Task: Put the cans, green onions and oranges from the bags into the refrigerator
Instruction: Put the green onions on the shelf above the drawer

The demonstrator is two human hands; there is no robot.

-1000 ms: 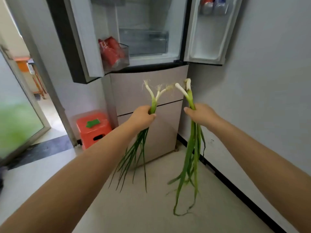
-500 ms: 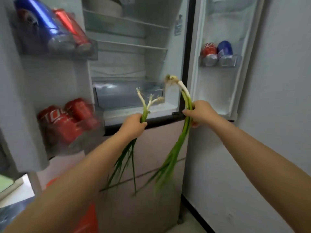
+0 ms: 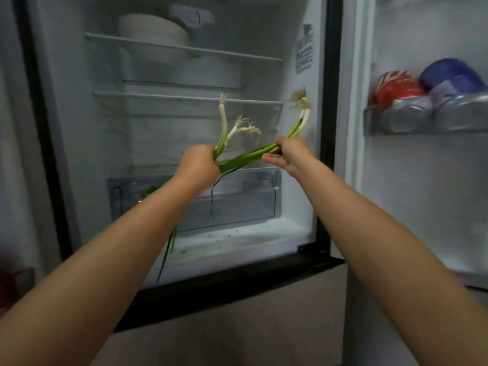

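The refrigerator stands open in front of me. My left hand grips a bunch of green onions with white roots pointing up; its green leaves hang down behind my forearm. My right hand holds a second bunch of green onions, tilted so its leaves cross leftward under my left hand. Both hands are inside the fridge opening, above the clear crisper drawer. A red can and a blue can lie in the right door shelf.
Two glass shelves span the fridge interior, with a white pot on the upper one. Something red shows at the left edge. The lower freezer front is below.
My view and both hands moved closer into the fridge. The right bunch swung from hanging down to lying almost sideways, crossing toward my left hand.
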